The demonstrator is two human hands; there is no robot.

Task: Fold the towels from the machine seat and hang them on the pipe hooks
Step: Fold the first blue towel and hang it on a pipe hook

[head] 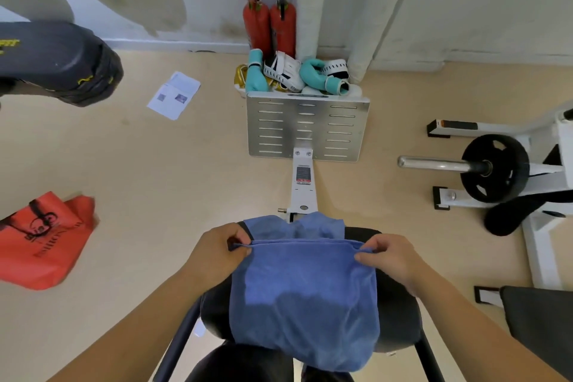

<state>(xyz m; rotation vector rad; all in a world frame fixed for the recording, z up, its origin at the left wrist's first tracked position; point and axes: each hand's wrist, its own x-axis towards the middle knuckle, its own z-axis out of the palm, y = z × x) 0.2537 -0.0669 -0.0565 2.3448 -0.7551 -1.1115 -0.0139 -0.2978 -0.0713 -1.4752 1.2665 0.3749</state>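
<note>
- A blue towel [304,304] lies draped over the black machine seat [400,313], covering most of the pad; its near edge hangs over the seat's front.
- The left hand [217,253] pinches the towel's far left corner between thumb and curled fingers; the fingertips are tucked behind the cloth.
- The right hand [392,256] pinches the far right corner the same way, so the doubled far edge runs taut between the two hands.
- Both forearms are cut off by the bottom edge of the view.
- Just past that edge a second blue towel [294,226] lies crumpled at the far end of the seat — its near part is hidden.
- On the floor to the left lies a red bag [43,242], its black print too blurred to read.
- Beyond the seat a white beam [303,186] leads to a slotted metal footplate [307,127].
- To the right, a black weight plate [493,167] sits on a bar.
- Behind the footplate is a heap of boxing gloves [313,74] — partly hidden by it — then two red fire extinguishers [269,25] at the wall.
</note>
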